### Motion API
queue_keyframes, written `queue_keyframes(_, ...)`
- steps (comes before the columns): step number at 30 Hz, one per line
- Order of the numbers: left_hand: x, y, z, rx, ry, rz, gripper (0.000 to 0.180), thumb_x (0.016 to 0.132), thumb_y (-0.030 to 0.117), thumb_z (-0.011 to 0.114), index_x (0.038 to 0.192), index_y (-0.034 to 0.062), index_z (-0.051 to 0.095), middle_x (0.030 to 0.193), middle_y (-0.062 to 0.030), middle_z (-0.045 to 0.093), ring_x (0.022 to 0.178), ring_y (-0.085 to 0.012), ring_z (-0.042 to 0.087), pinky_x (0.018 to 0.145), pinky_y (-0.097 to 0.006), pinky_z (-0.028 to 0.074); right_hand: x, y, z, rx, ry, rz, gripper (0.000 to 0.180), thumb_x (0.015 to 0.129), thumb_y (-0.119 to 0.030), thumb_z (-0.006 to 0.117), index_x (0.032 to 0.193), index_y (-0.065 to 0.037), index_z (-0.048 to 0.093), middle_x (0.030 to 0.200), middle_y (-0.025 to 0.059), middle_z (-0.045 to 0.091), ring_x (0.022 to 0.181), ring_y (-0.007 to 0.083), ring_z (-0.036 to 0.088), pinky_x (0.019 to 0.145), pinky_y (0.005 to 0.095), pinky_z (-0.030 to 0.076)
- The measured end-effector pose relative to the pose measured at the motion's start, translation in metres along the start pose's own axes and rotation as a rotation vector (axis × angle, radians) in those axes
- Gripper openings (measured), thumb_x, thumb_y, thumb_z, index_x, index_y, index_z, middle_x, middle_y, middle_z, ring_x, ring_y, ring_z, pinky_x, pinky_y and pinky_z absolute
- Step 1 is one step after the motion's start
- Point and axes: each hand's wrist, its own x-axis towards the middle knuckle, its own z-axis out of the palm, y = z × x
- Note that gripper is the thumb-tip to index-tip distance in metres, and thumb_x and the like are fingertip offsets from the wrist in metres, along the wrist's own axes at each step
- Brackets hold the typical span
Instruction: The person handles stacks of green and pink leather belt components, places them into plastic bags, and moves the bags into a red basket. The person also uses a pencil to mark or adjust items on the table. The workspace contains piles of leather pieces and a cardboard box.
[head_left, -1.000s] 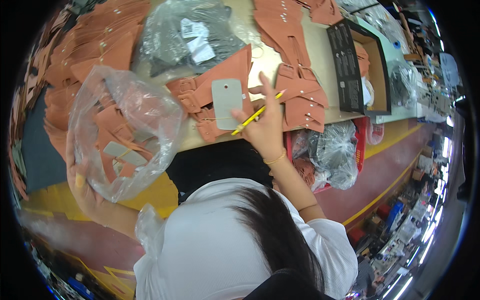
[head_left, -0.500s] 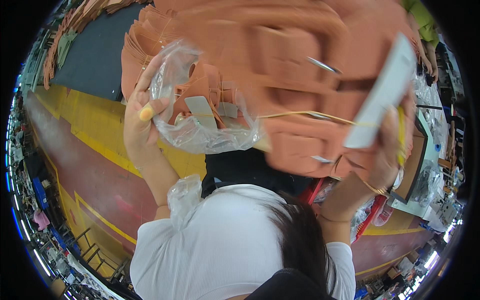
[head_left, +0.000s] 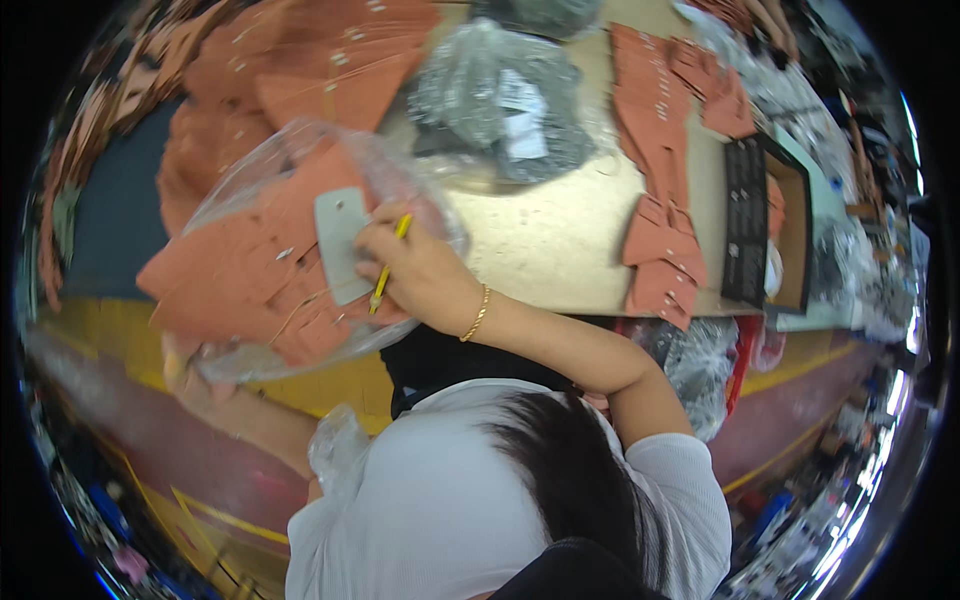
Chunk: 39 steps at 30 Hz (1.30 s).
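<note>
A clear plastic bag [head_left: 415, 180] lies around a bundle of orange-brown flat cut pieces [head_left: 235, 255] at the left. My left hand [head_left: 205, 378] grips the bag and bundle at their near left corner, its fingers partly hidden and blurred. My right hand [head_left: 425, 275] is closed, with a slim yellow pen-like tool [head_left: 380, 285] held across it. The fingertips of that hand touch a pale grey card [head_left: 340, 240] lying on the bundle. Thin string or rubber band crosses the pieces near the card.
Fanned stacks of orange-brown pieces [head_left: 330, 70] lie beyond the bag. A clear bag of grey pieces [head_left: 500, 110] sits mid-table [head_left: 520, 240]. More orange-brown pieces [head_left: 655, 160] lie at right beside an open black box [head_left: 745, 220]. A red crate [head_left: 745, 360] stands below the table edge.
The bundle came down leftward from the right and is now inside the bag. My right hand moved left with it to the card. My left hand shifted left and nearer me.
</note>
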Motion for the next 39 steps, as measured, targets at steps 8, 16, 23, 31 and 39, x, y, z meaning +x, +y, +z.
queue_keyframes(8, 0.053, -0.02, 0.102, 0.379, 0.348, 0.112, 0.074, 0.078, 0.007, 0.059, 0.146, -0.0045, 0.032, 0.148, -0.0228, 0.038, 0.135, -0.0326, 0.043, 0.112, -0.044, 0.038, -0.011, 0.0, -0.085, -0.23, -0.236, -0.27, 0.042, 0.08, -0.046, 0.073, 0.077, -0.012, 0.048, 0.057, 0.004, 0.045, 0.052, 0.0275, 0.055, 0.045, 0.0367, 0.04)
queue_keyframes(16, 0.065, -0.013, 0.214, 0.165, -0.314, 0.265, 0.077, 0.073, 0.003, 0.05, 0.146, -0.009, 0.029, 0.153, -0.0243, 0.03, 0.096, -0.0193, 0.051, 0.082, -0.028, 0.042, 0.041, -0.068, -0.199, -0.22, 0.146, -0.476, 0.045, 0.069, -0.041, 0.083, 0.06, -0.014, 0.048, 0.048, 0.0008, 0.041, 0.042, 0.0215, 0.047, 0.042, 0.0325, 0.034)
queue_keyframes(23, 0.047, -0.017, 0.185, 0.752, 0.217, 0.253, 0.072, 0.078, 0.0, 0.053, 0.145, -0.0099, 0.031, 0.153, -0.0242, 0.032, 0.047, -0.0023, 0.048, 0.042, -0.014, 0.038, 0.039, -0.071, -0.223, -0.271, 0.249, -0.423, 0.041, 0.072, -0.037, 0.083, 0.065, -0.008, 0.056, 0.052, 0.0002, 0.047, 0.047, 0.0171, 0.048, 0.046, 0.027, 0.037)
queue_keyframes(31, 0.068, -0.043, 0.204, 0.85, 0.207, 0.19, 0.065, 0.081, 0.003, 0.051, 0.143, -0.0084, 0.038, 0.149, -0.0231, 0.039, 0.043, -0.0014, 0.043, 0.037, -0.013, 0.035, -0.018, -0.012, -0.244, 0.09, 0.704, -0.255, 0.032, 0.085, -0.026, 0.075, 0.1, -0.003, 0.059, 0.083, 0.0065, 0.06, 0.069, 0.0172, 0.06, 0.067, 0.0311, 0.051)
queue_keyframes(39, 0.086, -0.063, 0.204, 0.842, 0.306, 0.224, 0.057, 0.086, 0.005, 0.048, 0.141, -0.0052, 0.042, 0.149, -0.02, 0.041, 0.038, -0.0007, 0.037, 0.034, -0.013, 0.03, -0.157, 0.036, -0.426, -1.176, 0.818, 0.683, 0.034, 0.092, -0.034, 0.063, 0.099, -0.002, 0.07, 0.082, 0.0162, 0.067, 0.076, 0.0238, 0.068, 0.069, 0.0352, 0.051)
